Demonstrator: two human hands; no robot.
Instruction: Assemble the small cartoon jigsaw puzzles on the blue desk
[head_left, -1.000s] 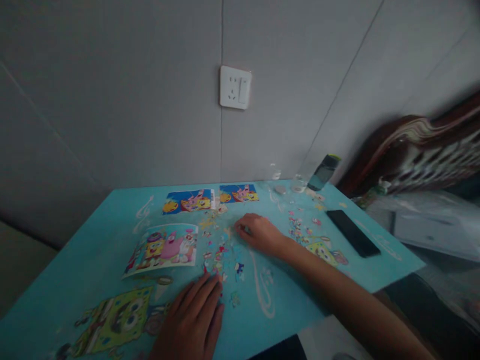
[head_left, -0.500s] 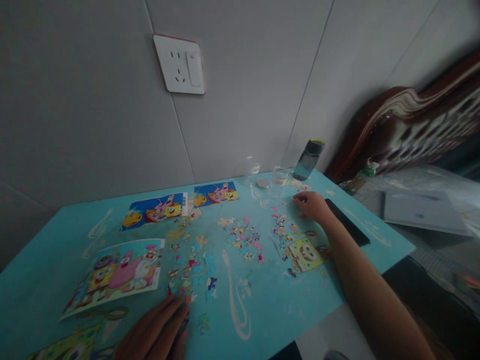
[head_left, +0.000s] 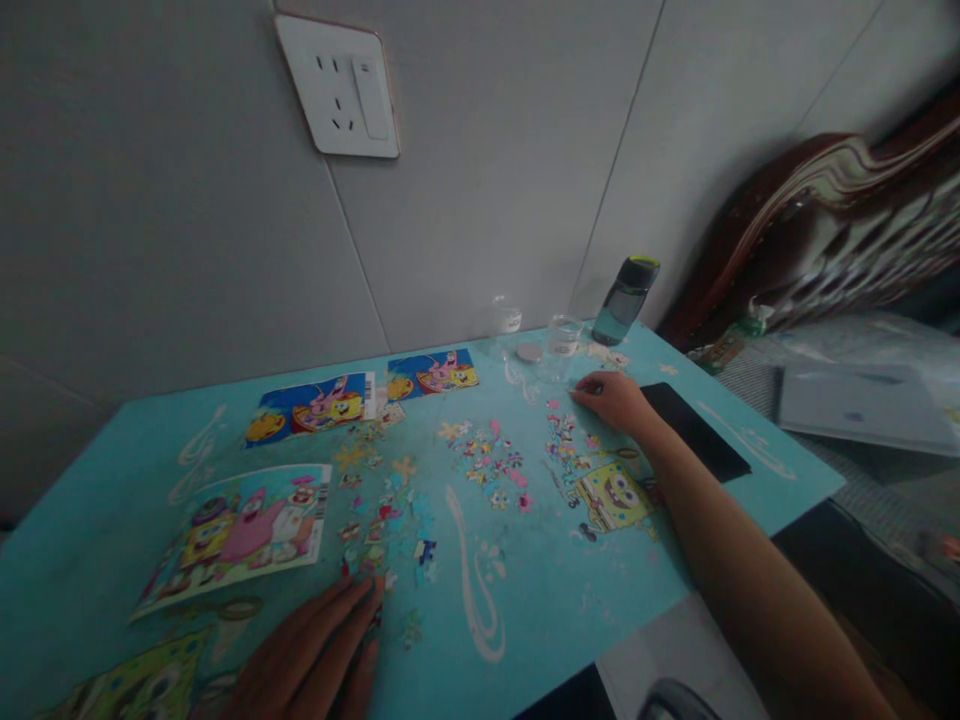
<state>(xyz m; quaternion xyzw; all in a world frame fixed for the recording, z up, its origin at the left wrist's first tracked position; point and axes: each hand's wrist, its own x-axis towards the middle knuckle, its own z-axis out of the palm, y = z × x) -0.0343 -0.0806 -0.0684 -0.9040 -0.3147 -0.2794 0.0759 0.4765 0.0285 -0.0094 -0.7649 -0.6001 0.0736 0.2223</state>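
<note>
My left hand [head_left: 315,655] lies flat, fingers stretched, on the turquoise table [head_left: 525,600] at the near edge, its fingertips touching a scatter of small jigsaw pieces [head_left: 386,525]. My right hand [head_left: 611,397] reaches far right, palm down with fingers curled, resting at the top of another cluster of pieces [head_left: 570,450]; whether it pinches a piece is hidden. A third cluster [head_left: 487,465] lies between the hands. A cartoon picture card [head_left: 240,530] lies left of my left hand.
Two blue cartoon cards [head_left: 315,405] lie near the wall. A black phone [head_left: 694,430] lies just right of my right hand. A grey bottle [head_left: 626,300] and small clear cups [head_left: 562,335] stand at the back right. A wooden bed frame [head_left: 825,240] is beyond the table.
My right hand moved from the middle pieces to the right-hand cluster near the phone, then a little further back. My left hand stayed flat. The view swung right.
</note>
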